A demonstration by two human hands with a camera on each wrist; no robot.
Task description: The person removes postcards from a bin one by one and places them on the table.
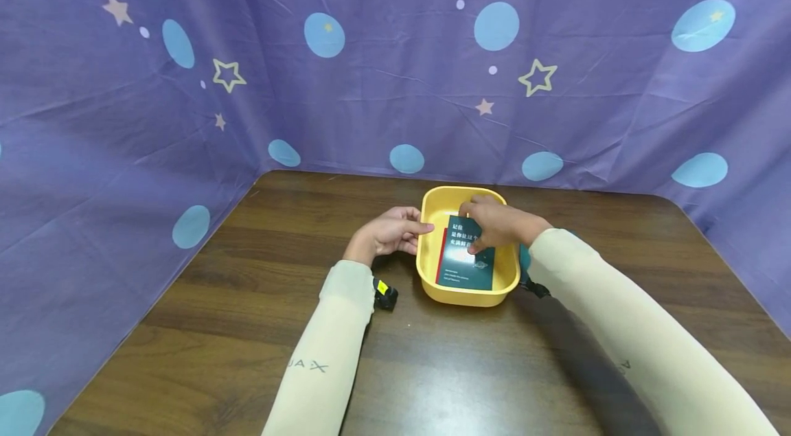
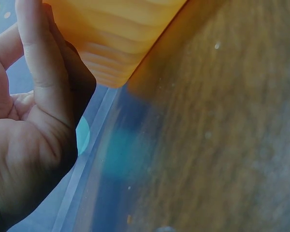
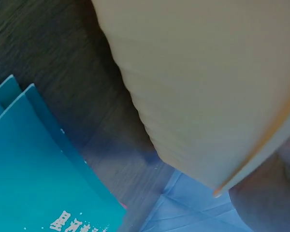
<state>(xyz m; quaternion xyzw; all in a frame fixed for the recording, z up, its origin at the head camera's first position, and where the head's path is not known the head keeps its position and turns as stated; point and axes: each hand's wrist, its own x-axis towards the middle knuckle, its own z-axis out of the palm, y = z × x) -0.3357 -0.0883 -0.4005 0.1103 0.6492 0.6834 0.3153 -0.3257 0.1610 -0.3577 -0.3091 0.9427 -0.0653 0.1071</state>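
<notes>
A yellow plastic basin [image 1: 426, 264] stands on the brown wooden table. Inside it lies a dark green book [image 1: 465, 268] with white lettering and a red spine edge. My right hand [image 1: 474, 226] reaches in from the right and grips the book, fingers curled over its far edge and thumb on the cover. My left hand [image 1: 415, 230] touches the basin's left rim with a straight finger. In the left wrist view that left hand [image 2: 36, 82] lies against the basin wall [image 2: 116, 38]. The right wrist view shows the basin's outer wall [image 3: 208, 87].
Teal books [image 3: 34, 174] lie on the table beside the basin's right side, mostly hidden under my right arm in the head view. A purple cloth with stars and dots [image 1: 395, 65] walls the table at the back and both sides. Bare wood [image 1: 445, 367] stretches in front.
</notes>
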